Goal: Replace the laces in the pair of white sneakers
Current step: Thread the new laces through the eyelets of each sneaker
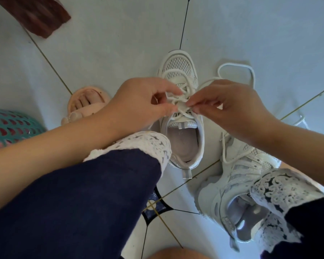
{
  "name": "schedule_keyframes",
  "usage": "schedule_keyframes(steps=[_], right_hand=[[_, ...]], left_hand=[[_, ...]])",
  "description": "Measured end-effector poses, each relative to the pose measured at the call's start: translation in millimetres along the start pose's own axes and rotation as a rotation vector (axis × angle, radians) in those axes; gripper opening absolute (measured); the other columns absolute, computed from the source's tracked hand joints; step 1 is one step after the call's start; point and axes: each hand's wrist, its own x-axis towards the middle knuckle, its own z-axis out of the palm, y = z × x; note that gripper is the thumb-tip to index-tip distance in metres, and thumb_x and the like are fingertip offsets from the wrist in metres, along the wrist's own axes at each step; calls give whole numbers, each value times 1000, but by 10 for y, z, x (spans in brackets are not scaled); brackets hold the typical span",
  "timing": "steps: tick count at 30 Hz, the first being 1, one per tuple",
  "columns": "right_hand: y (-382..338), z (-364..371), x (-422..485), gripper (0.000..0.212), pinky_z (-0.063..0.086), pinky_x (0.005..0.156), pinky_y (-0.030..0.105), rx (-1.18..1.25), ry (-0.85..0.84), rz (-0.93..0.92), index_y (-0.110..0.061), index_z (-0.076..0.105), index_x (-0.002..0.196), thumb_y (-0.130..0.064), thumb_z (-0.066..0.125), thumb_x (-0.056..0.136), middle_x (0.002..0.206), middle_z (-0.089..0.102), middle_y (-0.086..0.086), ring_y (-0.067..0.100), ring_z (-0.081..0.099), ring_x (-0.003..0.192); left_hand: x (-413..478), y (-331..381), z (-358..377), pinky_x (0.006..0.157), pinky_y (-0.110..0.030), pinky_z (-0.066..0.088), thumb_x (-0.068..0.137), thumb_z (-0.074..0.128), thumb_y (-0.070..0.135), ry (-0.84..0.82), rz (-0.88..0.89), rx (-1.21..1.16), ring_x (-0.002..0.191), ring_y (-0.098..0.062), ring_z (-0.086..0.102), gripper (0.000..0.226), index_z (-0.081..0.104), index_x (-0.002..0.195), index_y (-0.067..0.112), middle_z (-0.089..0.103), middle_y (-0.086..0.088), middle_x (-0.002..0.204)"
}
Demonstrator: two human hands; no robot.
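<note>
**Lacing in progress, upper eyelets.** The white mesh sneaker (178, 66) stands on the pale tiled floor (110, 43), directly under both grips. The left grip (148, 98) pinches the white cord lace (183, 107) above the tongue. The right grip (230, 107) pinches the same lace just beside it. The next move probably calls for feeding the tip through an eyelet and drawing in the slack loop lying beyond the right grip. The fingers hide the eyelets and the lace tip. The second white sneaker (232, 176), nearer than the right grip, is partly covered by a lace-trimmed navy trouser cuff (281, 189).
</note>
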Motion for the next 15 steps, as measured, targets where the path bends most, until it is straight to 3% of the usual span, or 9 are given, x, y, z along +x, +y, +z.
schedule_keyframes(steps=[2,4,8,10,12,15], right_hand=[[-15,-3,48,12,48,83,40,-78,-24,-22,-33,70,86,-23,66,80,84,59,-15,6,57,79],[-17,3,95,13,47,80,45,-184,-58,-39,-32,67,87,-20,62,83,86,54,-14,12,57,83],[-1,24,110,16,44,76,35,-264,-112,-96,-20,61,93,-9,54,85,90,45,-6,19,53,81],[13,28,87,16,39,71,30,-268,-108,-97,-18,60,94,-6,53,85,91,43,-5,20,51,80],[28,25,66,17,38,70,29,-263,-103,-90,-17,58,94,-4,51,86,92,42,-5,21,50,80],[28,8,25,17,38,69,31,-246,-97,-98,-18,55,93,-3,50,86,96,44,-5,22,51,84]], left_hand=[[47,6,19,69,-8,35,81,66,27,-54,77,188,78,0,50,19,69,99,33,55,13,77],[97,11,16,73,-18,37,82,64,30,-84,113,293,83,-6,51,21,70,102,28,52,15,79],[171,34,3,68,-29,40,80,58,38,-221,127,365,71,-10,48,22,67,96,26,46,14,73],[179,35,19,64,-24,36,81,59,33,-250,149,375,67,-4,44,14,63,87,21,43,13,72],[148,11,27,61,-10,31,82,61,20,-239,151,306,68,5,41,7,56,79,20,40,14,73],[69,-58,7,65,-3,32,82,60,7,-206,48,110,68,6,42,24,49,71,25,43,13,76]])
